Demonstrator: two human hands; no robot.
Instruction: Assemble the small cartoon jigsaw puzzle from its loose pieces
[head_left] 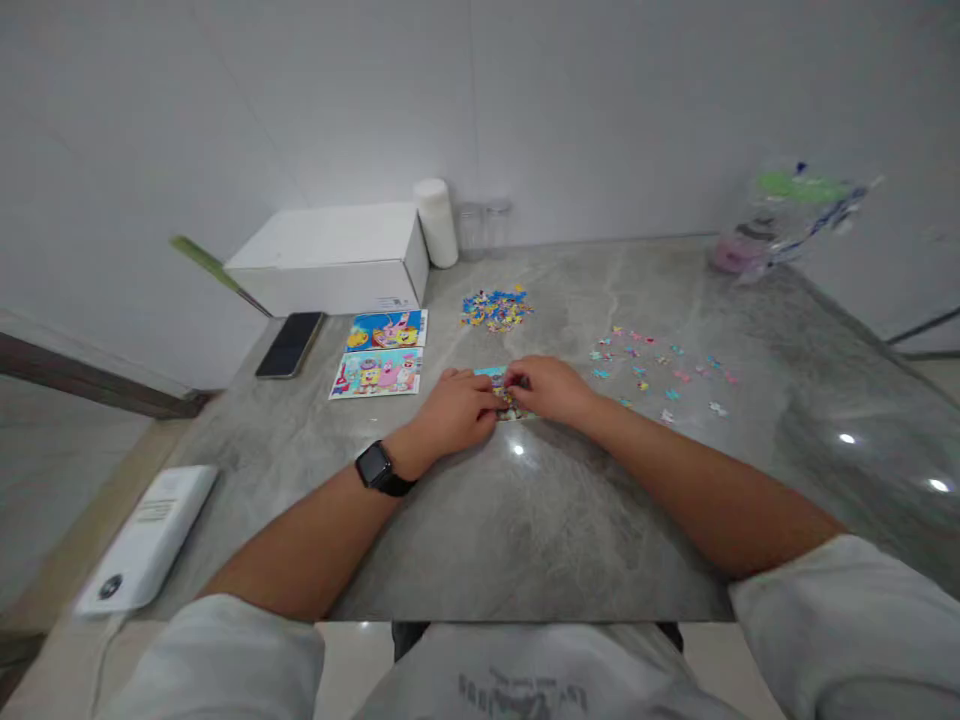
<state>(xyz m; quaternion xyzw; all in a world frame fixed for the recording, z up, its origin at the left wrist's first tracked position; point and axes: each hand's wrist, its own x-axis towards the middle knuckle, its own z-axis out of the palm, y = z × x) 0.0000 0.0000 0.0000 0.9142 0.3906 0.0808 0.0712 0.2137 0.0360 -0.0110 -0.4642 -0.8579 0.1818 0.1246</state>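
My left hand (456,408) and my right hand (551,387) meet over a small, partly joined jigsaw patch (501,388) on the grey marble table (525,520). Both hands have their fingers curled and pressed on its pieces; what sits under the fingertips is hidden. A black watch (381,469) is on my left wrist. A heap of blue and yellow puzzle pieces (494,308) lies beyond the hands. Pink and teal loose pieces (660,372) are scattered to the right. Two cartoon picture cards (381,357) lie to the left.
A black phone (289,344) lies by a white box (330,258). A white roll (437,222) and clear jars (484,228) stand at the wall. A plastic bag (787,215) sits far right. A white device (146,540) rests at the near left edge.
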